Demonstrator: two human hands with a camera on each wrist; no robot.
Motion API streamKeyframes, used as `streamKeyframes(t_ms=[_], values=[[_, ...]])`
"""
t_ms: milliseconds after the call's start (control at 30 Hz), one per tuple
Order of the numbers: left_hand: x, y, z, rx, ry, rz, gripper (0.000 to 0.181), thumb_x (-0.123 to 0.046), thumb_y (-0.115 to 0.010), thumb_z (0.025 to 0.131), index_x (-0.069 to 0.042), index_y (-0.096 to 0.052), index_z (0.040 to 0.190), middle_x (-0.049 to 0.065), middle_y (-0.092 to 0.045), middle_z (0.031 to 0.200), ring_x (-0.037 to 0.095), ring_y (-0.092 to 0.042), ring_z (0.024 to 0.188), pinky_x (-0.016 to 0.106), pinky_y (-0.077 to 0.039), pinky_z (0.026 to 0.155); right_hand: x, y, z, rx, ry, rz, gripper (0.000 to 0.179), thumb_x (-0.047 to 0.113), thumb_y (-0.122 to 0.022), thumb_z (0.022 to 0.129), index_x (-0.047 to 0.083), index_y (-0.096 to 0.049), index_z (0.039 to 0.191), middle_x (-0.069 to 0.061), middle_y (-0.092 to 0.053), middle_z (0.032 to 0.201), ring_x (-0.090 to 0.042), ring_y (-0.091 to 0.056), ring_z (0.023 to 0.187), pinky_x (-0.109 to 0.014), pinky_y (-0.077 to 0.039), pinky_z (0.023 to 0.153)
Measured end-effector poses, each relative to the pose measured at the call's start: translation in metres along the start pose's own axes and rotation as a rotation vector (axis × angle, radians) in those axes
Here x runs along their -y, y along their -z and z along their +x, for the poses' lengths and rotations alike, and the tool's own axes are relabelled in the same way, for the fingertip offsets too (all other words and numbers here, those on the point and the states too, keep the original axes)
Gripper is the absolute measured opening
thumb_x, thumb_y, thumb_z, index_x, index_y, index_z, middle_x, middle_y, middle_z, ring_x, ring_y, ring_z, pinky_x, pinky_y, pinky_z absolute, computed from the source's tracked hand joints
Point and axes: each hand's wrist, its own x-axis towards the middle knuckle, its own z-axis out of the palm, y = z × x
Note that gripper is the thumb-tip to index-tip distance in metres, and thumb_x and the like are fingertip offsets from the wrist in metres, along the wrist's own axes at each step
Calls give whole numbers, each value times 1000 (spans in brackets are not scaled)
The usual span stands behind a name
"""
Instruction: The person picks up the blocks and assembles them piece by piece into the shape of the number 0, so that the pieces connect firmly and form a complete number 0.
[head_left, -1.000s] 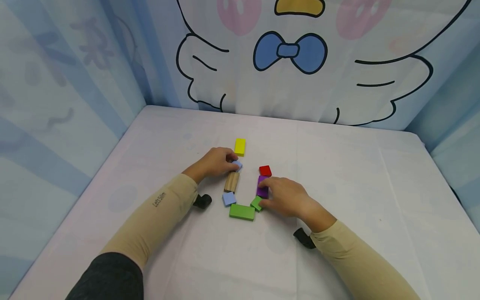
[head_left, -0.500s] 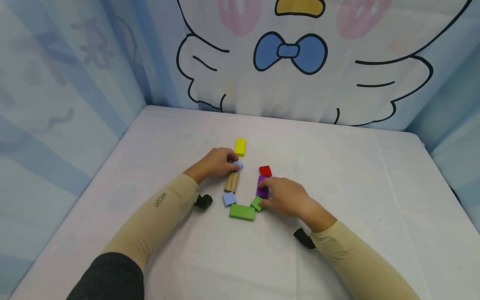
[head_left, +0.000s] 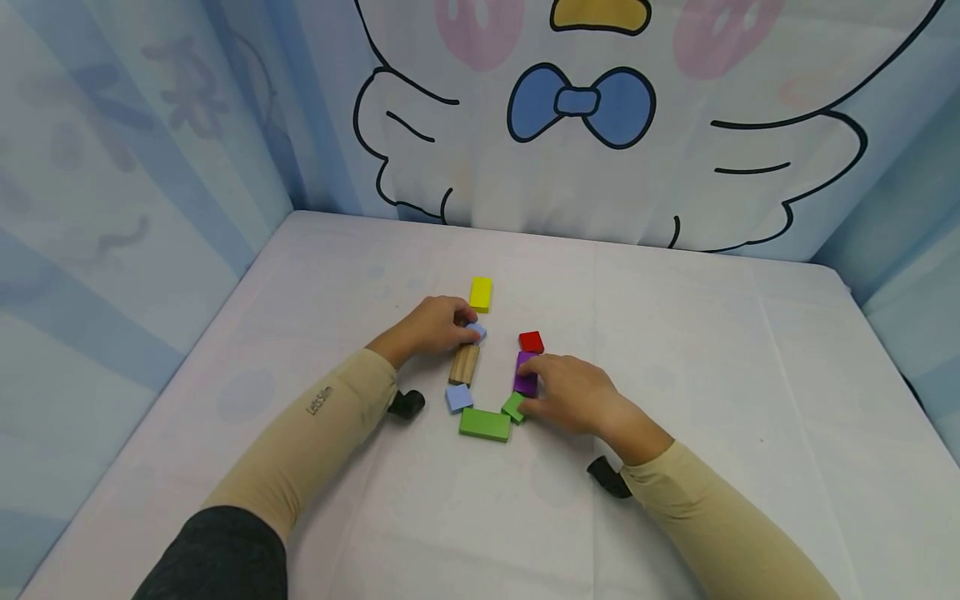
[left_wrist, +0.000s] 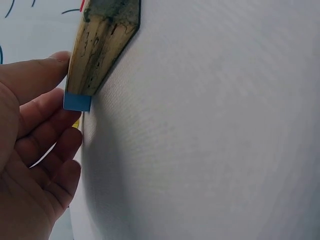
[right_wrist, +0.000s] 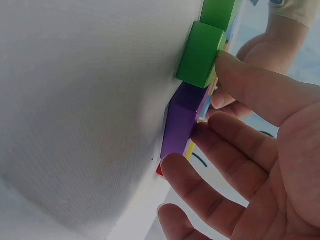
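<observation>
My left hand (head_left: 435,323) pinches a small light blue block (head_left: 478,332) between thumb and fingers. That block sits at the far end of a ridged wooden block (head_left: 464,365); in the left wrist view the blue block (left_wrist: 77,101) shows beside the fingertips. My right hand (head_left: 573,396) rests on two blocks with loose fingers. Its thumb touches a small green block (right_wrist: 202,54), while its fingertips lie against a purple block (right_wrist: 183,120). A red block (head_left: 531,342) adjoins the purple one's far end.
A yellow block (head_left: 481,295) lies apart beyond the left hand. A second light blue block (head_left: 459,397) and a long green block (head_left: 484,424) form the near part of the U-shaped row. The white-covered table (head_left: 712,400) meets a printed curtain (head_left: 585,183) at the back.
Over the last second the left hand and its light blue block have shifted very slightly right. The right hand stays where it was.
</observation>
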Motion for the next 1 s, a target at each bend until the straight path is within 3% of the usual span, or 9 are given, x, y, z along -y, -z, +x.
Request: streamKeyframes(t_ms=[1000], values=[[1, 0, 1, -2, 8, 7, 37, -31, -73, 94, -7, -64, 121, 5, -64, 114, 21, -56, 100, 34, -48, 96, -1, 0, 0, -1, 2, -2, 49, 32, -76, 89, 8, -63, 130, -9, -65, 124, -28, -61, 114, -47, -49, 97]])
